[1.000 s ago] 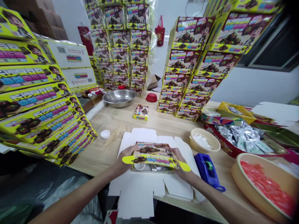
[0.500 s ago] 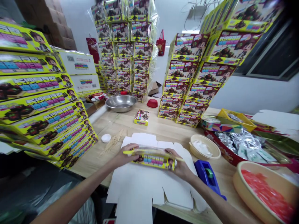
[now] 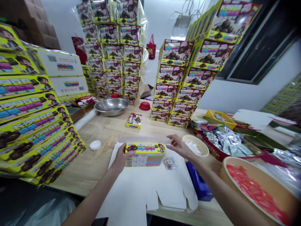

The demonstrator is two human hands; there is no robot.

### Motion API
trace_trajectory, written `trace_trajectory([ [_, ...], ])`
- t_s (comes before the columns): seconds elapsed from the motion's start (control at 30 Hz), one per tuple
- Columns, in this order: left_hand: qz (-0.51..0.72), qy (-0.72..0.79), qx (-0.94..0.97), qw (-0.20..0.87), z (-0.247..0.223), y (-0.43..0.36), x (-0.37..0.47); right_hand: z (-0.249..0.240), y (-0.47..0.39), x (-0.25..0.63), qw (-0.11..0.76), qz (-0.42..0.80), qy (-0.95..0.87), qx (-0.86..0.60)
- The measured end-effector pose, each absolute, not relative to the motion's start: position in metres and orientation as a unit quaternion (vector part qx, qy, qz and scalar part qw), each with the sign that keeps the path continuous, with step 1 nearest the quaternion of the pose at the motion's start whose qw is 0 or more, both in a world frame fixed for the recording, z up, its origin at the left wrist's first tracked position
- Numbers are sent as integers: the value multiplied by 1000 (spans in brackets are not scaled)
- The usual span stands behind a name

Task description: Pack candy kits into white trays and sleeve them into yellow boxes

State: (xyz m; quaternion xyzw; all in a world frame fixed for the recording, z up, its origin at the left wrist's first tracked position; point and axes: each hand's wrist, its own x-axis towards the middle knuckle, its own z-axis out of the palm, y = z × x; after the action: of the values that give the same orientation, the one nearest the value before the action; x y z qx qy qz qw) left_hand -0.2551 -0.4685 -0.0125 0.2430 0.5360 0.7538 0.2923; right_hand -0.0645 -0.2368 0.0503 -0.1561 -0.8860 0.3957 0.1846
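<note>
A yellow printed box [image 3: 144, 154] stands on edge over white cardboard sheets [image 3: 131, 191], its striped, text-covered face toward me. My left hand [image 3: 122, 158] grips its left end, thumb on the near side. My right hand [image 3: 180, 147] is just off the box's right end, fingers apart, holding nothing. By the box's lower right corner lies a small clear packet [image 3: 169, 163] on the cardboard.
Stacked yellow boxes [image 3: 35, 135] rise at the left, more towers [image 3: 174, 78] behind. A steel bowl [image 3: 111, 107], thin sticks [image 3: 103, 149] and a small box [image 3: 134, 121] lie beyond the cardboard. At right are a blue tape dispenser [image 3: 199, 185] and a tub of red packets [image 3: 256, 191].
The box has turned, now showing its striped face. My right hand has let go of its right end and opened. The clear packet has come into view. The camera view has shifted right.
</note>
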Motion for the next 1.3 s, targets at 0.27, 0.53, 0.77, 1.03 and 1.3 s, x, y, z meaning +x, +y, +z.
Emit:
trace_trajectory([
  [0.27,750,539,253,287,-9,-468,-253,106,-253,-90,-9,407,-898,-168],
  [0.53,750,545,249,279,-17,-463,-257,84,-248,-99,-42,182,-978,-97],
  [0.77,727,591,261,232,1,-481,-286,91,-250,-121,-149,103,-983,-43],
  [1.03,216,795,558,104,93,-481,-318,84,-248,-119,-134,116,-983,-50],
  [1.3,214,855,471,12,70,-477,-286,83,-250,-116,-150,205,-964,-83],
])
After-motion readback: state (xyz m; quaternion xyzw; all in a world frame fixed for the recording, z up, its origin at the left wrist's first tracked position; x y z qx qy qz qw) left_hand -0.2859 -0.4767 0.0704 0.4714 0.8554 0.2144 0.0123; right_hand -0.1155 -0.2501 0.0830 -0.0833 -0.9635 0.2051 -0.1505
